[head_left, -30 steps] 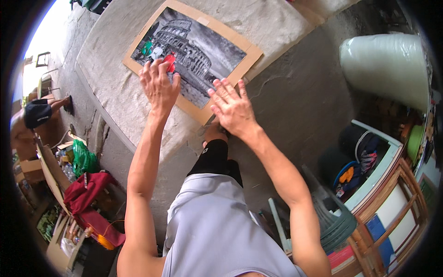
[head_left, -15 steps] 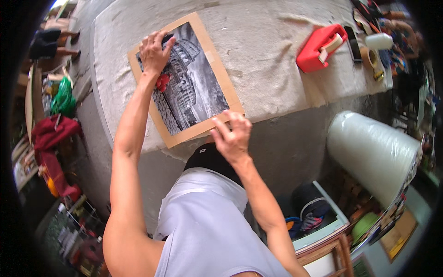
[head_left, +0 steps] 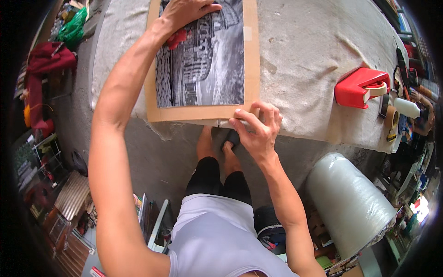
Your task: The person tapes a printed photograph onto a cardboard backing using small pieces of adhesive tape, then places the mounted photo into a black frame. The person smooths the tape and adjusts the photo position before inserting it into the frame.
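Note:
A black-and-white print of a ruined arcaded building with a red patch lies on the cloth-covered table, surrounded by a brown cardboard border. My left hand rests across the print's upper left part, fingers stretched out and partly cut off by the frame's top edge. At the near right corner, my right hand has its index fingertip on the border and its thumb just below the edge, gripping it; the other fingers are curled. Under the near edge, a small pale bit shows by the thumb, too small to name.
A red tape dispenser stands on the table's right, with a tape roll and a white bottle near it. A large bubble-wrap roll stands on the floor to the right. A green bag lies far left.
The print and border now appear straighter and higher in view as the camera view has turned. My right hand has come to the border's near right corner; my left hand stays on the print.

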Demonstrator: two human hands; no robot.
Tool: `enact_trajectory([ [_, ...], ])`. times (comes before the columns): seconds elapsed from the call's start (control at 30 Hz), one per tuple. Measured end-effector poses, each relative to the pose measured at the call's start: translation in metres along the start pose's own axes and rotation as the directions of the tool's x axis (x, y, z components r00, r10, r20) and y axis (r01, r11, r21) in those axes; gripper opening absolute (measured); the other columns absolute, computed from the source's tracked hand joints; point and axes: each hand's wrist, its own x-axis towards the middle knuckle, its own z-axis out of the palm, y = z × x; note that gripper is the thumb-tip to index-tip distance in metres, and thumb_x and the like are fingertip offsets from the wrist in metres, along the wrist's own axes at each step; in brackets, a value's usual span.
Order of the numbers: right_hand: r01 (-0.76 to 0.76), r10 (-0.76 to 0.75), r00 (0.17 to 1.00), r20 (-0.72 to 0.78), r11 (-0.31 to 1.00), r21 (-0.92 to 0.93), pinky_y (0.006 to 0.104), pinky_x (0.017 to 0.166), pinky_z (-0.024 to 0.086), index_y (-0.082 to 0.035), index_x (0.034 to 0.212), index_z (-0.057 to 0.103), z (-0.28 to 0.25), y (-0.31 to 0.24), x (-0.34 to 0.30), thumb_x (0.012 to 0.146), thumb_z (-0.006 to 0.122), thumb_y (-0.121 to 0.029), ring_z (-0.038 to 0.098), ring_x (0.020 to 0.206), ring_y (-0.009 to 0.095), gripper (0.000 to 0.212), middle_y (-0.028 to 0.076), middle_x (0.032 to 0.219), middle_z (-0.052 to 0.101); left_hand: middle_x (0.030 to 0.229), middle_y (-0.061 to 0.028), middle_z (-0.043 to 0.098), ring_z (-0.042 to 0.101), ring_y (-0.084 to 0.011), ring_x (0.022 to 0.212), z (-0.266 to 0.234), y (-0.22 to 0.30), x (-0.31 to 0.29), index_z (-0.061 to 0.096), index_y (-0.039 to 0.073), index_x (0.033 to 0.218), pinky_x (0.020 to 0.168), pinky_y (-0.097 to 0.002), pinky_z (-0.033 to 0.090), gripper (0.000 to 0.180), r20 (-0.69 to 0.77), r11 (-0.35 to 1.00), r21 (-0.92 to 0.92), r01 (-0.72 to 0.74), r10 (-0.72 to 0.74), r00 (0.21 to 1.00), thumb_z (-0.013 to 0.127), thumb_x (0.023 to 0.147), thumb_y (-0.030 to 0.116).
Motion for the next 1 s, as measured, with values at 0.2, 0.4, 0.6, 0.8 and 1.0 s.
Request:
enact_trajectory([
  [0.2, -0.004, 0.004, 1.0, 0.0, 1.0, 0.016, 0.0378, 0.084, 0.036, -0.022, 0.092, 0.076, 0.001, -0.001, 0.001, 0.069, 0.086, -0.027, 0.053, 0.101, 0.023, 0.025, 0.004, 0.107, 0.057, 0.078, -0.0114, 0.067, 0.067, -0.0302, 0.073, -0.016, 0.047, -0.035, 0.069, 0.007, 0.081, 0.069, -0.0417, 0.053, 0.029, 0.068, 0.993, -0.041, -0.11, 0.113, 0.991, 0.068, 0.089, 0.035],
  [0.4, -0.007, 0.007, 1.0, 0.006, 1.0, 0.001, 0.0383, 0.085, 0.038, -0.021, 0.088, 0.077, 0.0, -0.003, 0.001, 0.067, 0.088, -0.026, 0.052, 0.099, 0.022, 0.024, 0.003, 0.107, 0.056, 0.063, -0.0067, 0.055, 0.06, -0.0235, 0.058, -0.012, 0.077, -0.069, 0.056, 0.006, 0.069, 0.055, -0.0366, 0.048, 0.038, -0.098, 0.961, -0.065, -0.27, 0.263, 0.96, 0.069, 0.09, 0.036],
  [0.6, 0.008, -0.008, 1.0, -0.015, 1.0, 0.006, 0.0382, 0.085, 0.038, -0.022, 0.088, 0.077, 0.001, -0.002, 0.001, 0.067, 0.088, -0.027, 0.052, 0.098, 0.022, 0.024, 0.003, 0.105, 0.056, 0.062, -0.0053, 0.053, 0.06, -0.0215, 0.058, -0.018, 0.106, -0.091, 0.053, 0.007, 0.065, 0.054, -0.0354, 0.047, 0.042, -0.105, 0.955, -0.09, -0.283, 0.273, 0.956, 0.069, 0.089, 0.037],
  [0.8, 0.005, -0.005, 1.0, -0.011, 1.0, 0.004, 0.0384, 0.083, 0.037, -0.022, 0.087, 0.076, 0.002, -0.002, -0.001, 0.069, 0.085, -0.028, 0.052, 0.099, 0.023, 0.021, 0.004, 0.103, 0.056, 0.063, -0.002, 0.055, 0.06, -0.0185, 0.059, -0.021, 0.126, -0.114, 0.053, 0.01, 0.065, 0.057, -0.0334, 0.047, 0.038, -0.071, 0.956, -0.119, -0.269, 0.262, 0.962, 0.07, 0.089, 0.035],
  [1.0, -0.019, 0.019, 1.0, -0.012, 1.0, 0.018, 0.0383, 0.084, 0.037, -0.021, 0.087, 0.076, 0.003, -0.005, 0.0, 0.069, 0.085, -0.029, 0.052, 0.099, 0.023, 0.022, 0.004, 0.105, 0.057, 0.063, -0.0019, 0.051, 0.057, -0.019, 0.059, -0.023, 0.131, -0.119, 0.052, 0.011, 0.065, 0.058, -0.0338, 0.046, 0.039, -0.121, 0.953, -0.138, -0.269, 0.253, 0.96, 0.072, 0.086, 0.036],
])
